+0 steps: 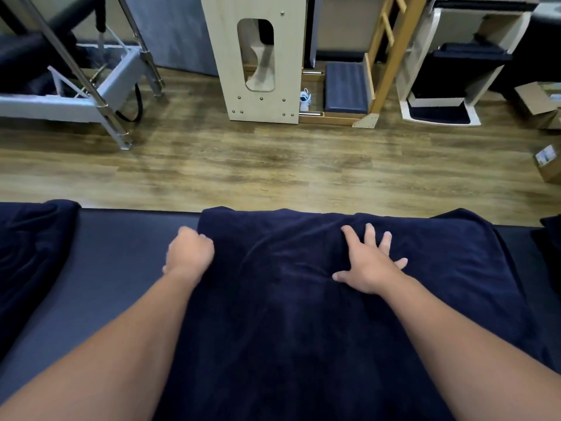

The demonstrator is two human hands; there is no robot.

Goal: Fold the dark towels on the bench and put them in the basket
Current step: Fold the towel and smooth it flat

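Bench (pixel 121 268): towel (pixel 303 314) under right fingers (pixel 368 235), left-hand (pixel 189 253) edge grip.

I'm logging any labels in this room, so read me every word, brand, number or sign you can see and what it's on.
No text can be read in this view.
Cardboard box at the right edge: a white label, its print too small and blurred to read.
Towel, bench and wooden unit: no lettering visible.

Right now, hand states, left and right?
Left hand: closed, gripping the towel at its left edge.
Right hand: open, pressed flat on the towel.
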